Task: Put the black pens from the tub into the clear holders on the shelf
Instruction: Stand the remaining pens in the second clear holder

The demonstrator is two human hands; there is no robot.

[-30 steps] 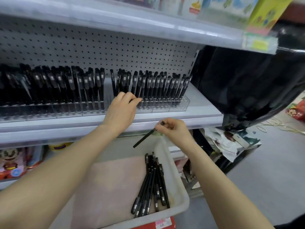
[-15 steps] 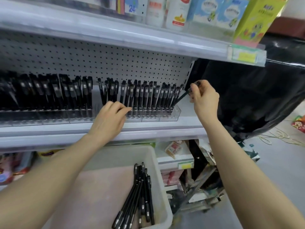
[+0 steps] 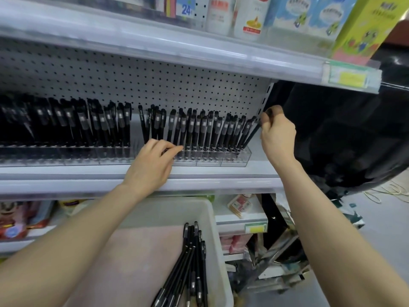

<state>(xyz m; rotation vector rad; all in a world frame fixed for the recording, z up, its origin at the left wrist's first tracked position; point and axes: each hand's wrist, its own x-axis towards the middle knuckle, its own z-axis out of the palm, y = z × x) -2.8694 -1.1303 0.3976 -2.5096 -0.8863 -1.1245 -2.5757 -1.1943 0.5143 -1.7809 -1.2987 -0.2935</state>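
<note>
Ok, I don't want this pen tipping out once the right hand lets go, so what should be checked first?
1. Grip: the right hand pinches the pen near its top: ok.
2. Seating: the pen's lower end fully down in the right end of the clear holder: cannot tell.
3. Support: the left hand rests against the holder's front: ok.
4. Supply: more pens lie in the tub: ok.
</note>
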